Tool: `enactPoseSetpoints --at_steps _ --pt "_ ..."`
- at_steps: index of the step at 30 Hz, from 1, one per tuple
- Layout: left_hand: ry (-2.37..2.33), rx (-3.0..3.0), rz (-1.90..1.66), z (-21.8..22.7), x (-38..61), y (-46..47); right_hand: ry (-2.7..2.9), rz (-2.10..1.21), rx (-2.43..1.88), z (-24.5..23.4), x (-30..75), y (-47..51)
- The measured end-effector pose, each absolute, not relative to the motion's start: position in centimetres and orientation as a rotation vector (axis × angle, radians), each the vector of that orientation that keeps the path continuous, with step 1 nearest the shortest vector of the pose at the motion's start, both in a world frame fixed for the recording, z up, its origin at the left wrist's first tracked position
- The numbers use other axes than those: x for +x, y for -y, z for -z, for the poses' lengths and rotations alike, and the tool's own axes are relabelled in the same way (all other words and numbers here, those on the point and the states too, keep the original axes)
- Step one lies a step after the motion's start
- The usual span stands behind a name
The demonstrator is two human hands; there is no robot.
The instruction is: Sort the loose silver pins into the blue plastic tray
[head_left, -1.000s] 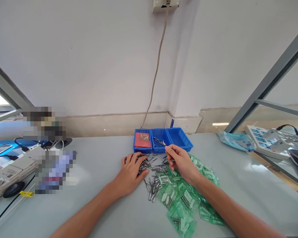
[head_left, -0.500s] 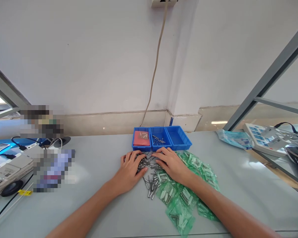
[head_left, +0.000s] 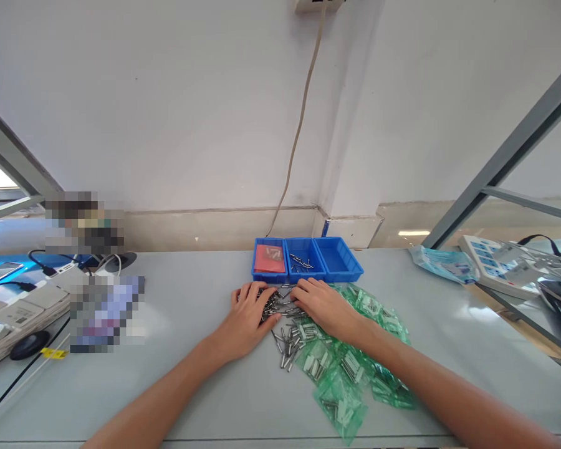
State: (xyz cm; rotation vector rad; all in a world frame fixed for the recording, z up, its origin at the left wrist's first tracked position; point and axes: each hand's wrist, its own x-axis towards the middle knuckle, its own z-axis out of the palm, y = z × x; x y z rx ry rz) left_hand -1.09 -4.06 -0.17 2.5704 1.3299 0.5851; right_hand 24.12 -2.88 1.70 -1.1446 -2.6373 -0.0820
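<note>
A heap of small metal pins (head_left: 285, 340) lies on the grey table in front of a blue three-part tray (head_left: 341, 269). My left hand (head_left: 249, 315) rests palm down on the left side of the heap, fingers spread over the pins. My right hand (head_left: 323, 304) lies palm down on the heap's right side, fingers stretched toward the left hand. The tray's left part holds a red pad (head_left: 268, 259), its middle part holds a few pins (head_left: 300, 262), its right part looks bare. Green plastic bags (head_left: 350, 374) of pins spread under and beside my right forearm.
A beige cable (head_left: 299, 131) runs down the wall to the tray's back. At the left edge lie boxes, cables and a black mouse (head_left: 28, 344). To the right are a blue packet (head_left: 442, 263), a keypad device (head_left: 490, 265) and a slanted metal frame (head_left: 509, 149).
One second ago my right hand was raised, pinching a pin above the tray's middle part. It then came down flat onto the heap. My left hand has stayed on the pins.
</note>
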Motion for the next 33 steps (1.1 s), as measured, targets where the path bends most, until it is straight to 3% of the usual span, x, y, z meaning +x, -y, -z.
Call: enactPoseSetpoints --at_steps 7,15,33 --pt "-1.322 2.571 -0.599 0.2 -1.1 4.0 2.508 0.033 -1.162 -1.1 24.7 2.7" --pt "-1.291 2.573 -0.541 -0.5 -1.1 4.1 2.095 -0.378 -1.138 -1.1 25.6 2.6" --pt "-1.289 2.575 -0.565 0.1 -1.2 3.9 1.967 -0.491 -1.104 -1.4 25.5 2.8"
